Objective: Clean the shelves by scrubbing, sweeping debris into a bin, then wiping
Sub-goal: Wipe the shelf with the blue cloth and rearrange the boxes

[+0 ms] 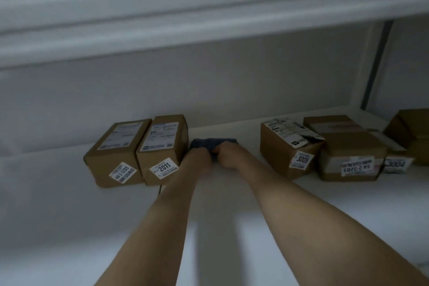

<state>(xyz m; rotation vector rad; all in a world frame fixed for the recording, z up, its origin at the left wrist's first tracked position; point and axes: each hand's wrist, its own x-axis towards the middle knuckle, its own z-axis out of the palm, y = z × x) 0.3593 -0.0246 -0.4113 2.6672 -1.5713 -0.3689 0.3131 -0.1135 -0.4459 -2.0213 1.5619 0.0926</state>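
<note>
View from above and behind 2 bare forearms reaching deep into a white shelf [69, 216]. The left hand [197, 158] and right hand [228, 155] sit side by side, almost touching. Each grip is clamped on a dark blue-grey cloth [213, 143], with the fingers curled down into the fabric. The cloth looks soft and bunched. It lies flat on the shelf near the back wall [116, 100].

The hands work in an open gap between 2 groups of brown cardboard boxes. On the left, the box labelled 2011 [162, 148] stands just beside the left hand and the cloth's left edge. The box labelled 46-2-3205 [116, 153] sits against its far side. On the right, the box labelled 3005 [285, 146] stands a little apart from the right hand, its top label torn and lifting. The box labelled 54-2-3203 [350, 153] sits close behind it, taped across the front, and another cardboard box [411, 132] sits at the frame's right edge.

The front of the shelf is smooth, bare and matte white, wide open on both sides of the arms. The ribbed pale underside of an upper shelf [162, 18] hangs overhead. A grey upright post [376, 65] rises at the back right.
</note>
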